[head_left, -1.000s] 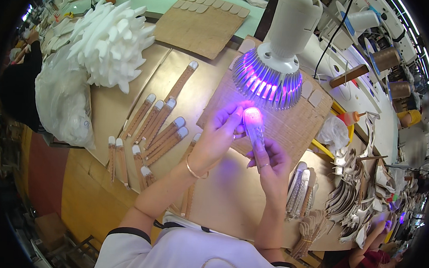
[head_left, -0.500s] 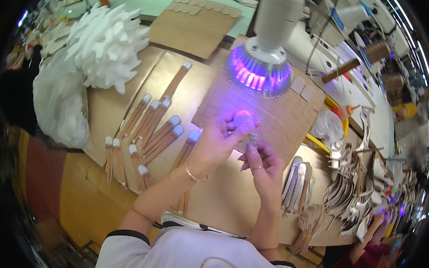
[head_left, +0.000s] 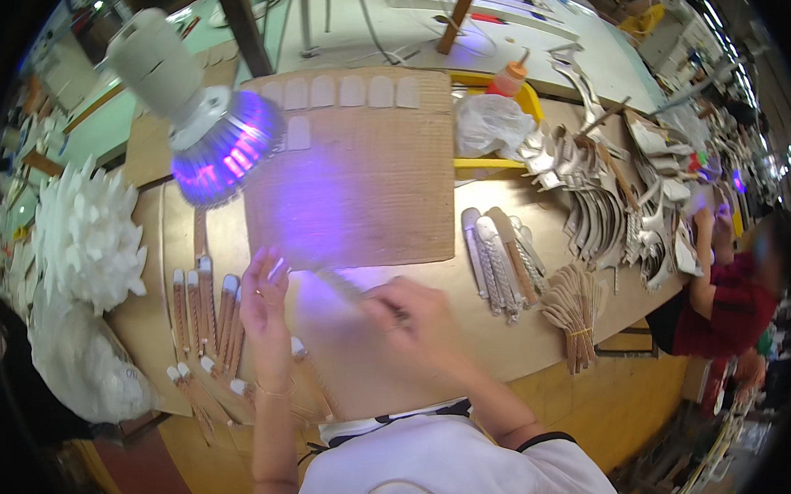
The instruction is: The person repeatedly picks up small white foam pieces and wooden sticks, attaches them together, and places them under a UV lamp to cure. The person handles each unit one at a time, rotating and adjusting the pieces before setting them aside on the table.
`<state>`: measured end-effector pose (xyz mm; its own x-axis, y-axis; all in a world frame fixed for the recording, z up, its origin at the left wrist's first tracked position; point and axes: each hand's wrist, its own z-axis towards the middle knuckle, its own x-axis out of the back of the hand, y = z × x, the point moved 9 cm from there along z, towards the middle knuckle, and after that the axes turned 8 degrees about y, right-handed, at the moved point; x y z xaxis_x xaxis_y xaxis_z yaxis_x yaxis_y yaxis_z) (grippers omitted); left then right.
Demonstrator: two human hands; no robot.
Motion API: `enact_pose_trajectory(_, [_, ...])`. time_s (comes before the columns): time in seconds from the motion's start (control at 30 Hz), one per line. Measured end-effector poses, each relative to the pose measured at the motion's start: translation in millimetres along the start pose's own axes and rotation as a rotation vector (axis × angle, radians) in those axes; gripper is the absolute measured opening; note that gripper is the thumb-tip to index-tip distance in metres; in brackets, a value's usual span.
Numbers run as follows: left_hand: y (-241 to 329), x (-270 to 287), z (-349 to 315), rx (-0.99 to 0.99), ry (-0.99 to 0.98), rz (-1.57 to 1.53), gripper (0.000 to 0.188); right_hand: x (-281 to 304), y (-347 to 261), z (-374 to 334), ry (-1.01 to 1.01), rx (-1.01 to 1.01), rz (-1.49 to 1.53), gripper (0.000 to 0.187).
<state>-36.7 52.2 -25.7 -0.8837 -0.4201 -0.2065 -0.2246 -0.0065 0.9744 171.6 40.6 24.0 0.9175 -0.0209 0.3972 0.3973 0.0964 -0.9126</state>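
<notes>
Fingers [head_left: 390, 308] pinch thin stick [head_left: 344, 286].

Blurred thin wooden stick [head_left: 344, 286] lies tilted on the table

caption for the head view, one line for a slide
Under a violet lamp, the left hand rests by tipped wooden sticks while the right hand holds a thin stick.

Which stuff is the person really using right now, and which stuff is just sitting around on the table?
In use:
- left hand by the white-tipped wooden sticks
- right hand, blurred, gripping a thin stick
- purple lamp shining on the cardboard sheet

Lying about:
- white fluffy pile
- orange-capped glue bottle
- plastic bag
- bundled sticks
</notes>
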Motion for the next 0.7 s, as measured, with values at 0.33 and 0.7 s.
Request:
enact_pose_trajectory(0.33, [42, 72, 88, -0.586, 0.196, 0.780, 0.030, 168, 49, -39, 0.505, -0.137, -0.306, 0.030])
enact_pose_trajectory(0.7, [4, 94, 197, -0.546, 0.196, 1.295, 0.036, 140, 26, -43, 0.380, 0.027, -0.653, 0.040])
